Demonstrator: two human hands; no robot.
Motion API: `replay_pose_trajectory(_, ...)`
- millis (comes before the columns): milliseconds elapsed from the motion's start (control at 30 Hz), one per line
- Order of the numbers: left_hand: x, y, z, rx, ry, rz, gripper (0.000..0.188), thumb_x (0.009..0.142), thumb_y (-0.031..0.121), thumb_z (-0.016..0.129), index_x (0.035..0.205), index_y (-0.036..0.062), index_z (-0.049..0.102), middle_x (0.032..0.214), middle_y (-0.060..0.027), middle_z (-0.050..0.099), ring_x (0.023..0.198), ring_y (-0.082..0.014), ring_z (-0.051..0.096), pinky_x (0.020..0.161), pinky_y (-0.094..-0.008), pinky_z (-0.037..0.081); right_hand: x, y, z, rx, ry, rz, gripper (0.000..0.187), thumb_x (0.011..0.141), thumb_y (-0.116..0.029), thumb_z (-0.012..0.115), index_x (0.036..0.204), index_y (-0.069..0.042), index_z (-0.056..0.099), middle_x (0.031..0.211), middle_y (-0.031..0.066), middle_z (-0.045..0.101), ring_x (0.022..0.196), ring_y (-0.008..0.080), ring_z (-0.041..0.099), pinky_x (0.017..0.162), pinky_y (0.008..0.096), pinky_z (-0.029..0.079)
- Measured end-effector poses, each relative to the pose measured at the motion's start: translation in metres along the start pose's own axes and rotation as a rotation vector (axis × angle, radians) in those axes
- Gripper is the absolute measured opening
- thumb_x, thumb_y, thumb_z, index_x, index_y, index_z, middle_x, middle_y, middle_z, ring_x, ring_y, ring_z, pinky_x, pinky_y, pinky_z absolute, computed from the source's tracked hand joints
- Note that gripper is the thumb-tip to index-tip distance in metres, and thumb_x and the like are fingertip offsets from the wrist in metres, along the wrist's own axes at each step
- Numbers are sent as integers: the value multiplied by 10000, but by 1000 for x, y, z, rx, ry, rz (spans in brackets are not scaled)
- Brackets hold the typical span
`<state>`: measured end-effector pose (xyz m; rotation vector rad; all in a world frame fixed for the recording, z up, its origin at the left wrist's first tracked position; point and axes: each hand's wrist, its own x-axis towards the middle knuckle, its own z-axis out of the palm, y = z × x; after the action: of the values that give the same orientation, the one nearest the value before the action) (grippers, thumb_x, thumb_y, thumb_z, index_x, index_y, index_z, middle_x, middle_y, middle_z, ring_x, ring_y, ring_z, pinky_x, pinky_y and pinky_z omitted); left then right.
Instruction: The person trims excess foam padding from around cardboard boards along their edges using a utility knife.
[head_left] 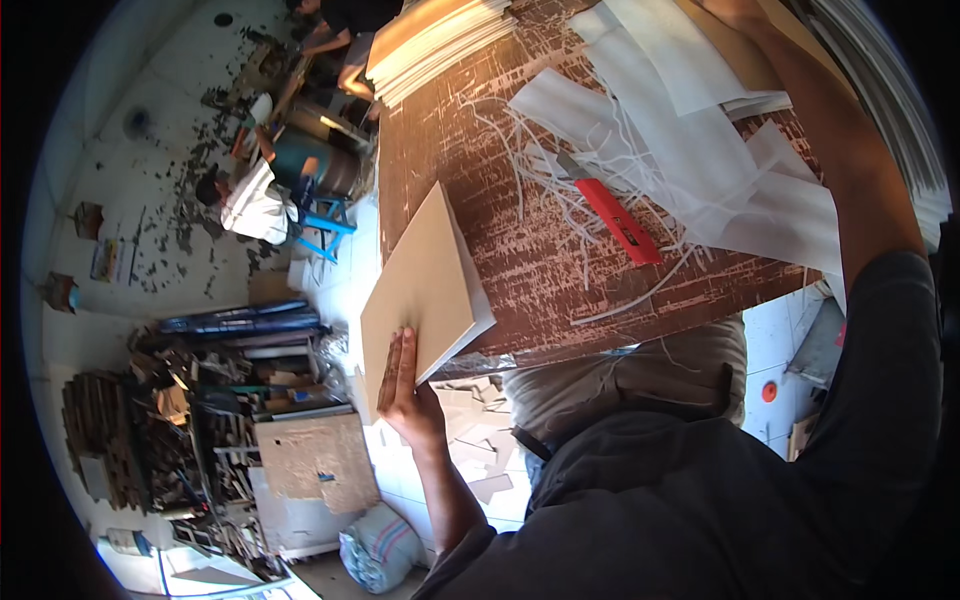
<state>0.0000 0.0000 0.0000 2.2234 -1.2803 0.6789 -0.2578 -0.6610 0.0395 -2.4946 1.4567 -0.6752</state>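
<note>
A tan cardboard sheet [415, 285] with a white layer along its lower side lies at the table's left corner and juts past the edge. My left hand [408, 400] grips its near end, fingers along the top face; the thumb is mostly hidden. At the upper right, my right hand [735, 8] reaches the far side beside white foam sheets [680, 60] and a tan board. The frame's top edge cuts off its fingers. Between the hands rests a red utility knife [618, 222], blade out, among thin white foam strips [590, 205].
The scratched brown table [450, 140] carries a stack of tan boards [435, 45] at its far left. More stacked sheets [880, 90] stand at the far right. Left, a person [258, 205] sits near a blue stool [325, 228]. Board scraps [480, 430] litter the floor.
</note>
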Motion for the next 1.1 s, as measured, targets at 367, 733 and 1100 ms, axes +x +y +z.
replay_pose_trajectory(367,2,24,-10,-78,-288,39,519,865,59,752,1374,89,653,1439,-155,605,1367,-350,548,1129,-489,448,-9,-19,-9,-72,26,135,781,952,-707,472,1488,-142,538,1506,193,525,1386,374,492,1158,446,393)
replay_pose_trajectory(733,81,45,42,-322,-443,176,448,1011,141,621,1444,43,557,1458,-210,570,1411,-384,485,1167,-484,391,-15,-22,-13,-30,2,78,714,959,-681,485,1465,-186,576,1446,174,587,1308,370,557,1112,457,426)
replay_pose_trajectory(1100,56,60,88,-87,-407,73,515,1079,251,455,1495,-52,436,1593,-266,375,1499,-479,295,1209,-595,244,13,-15,3,-197,13,146,476,982,-506,600,1057,-44,683,968,143,702,778,270,616,764,419,504)
